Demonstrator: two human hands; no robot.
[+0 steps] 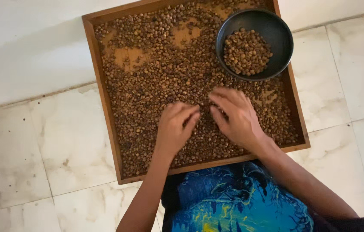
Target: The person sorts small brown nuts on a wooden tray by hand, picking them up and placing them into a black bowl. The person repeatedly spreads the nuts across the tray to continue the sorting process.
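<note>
A square wooden tray lies on the floor, covered with a layer of brown coffee beans. A black bowl holding a small heap of beans sits in the tray's far right corner. My left hand rests palm down on the beans near the tray's middle, fingers curled loosely together. My right hand lies beside it, fingers spread and touching the beans, a little below the bowl. Whether either hand pinches a bean is hidden.
The tray sits on pale marble floor tiles against a white wall base. My lap in blue patterned cloth is at the tray's near edge.
</note>
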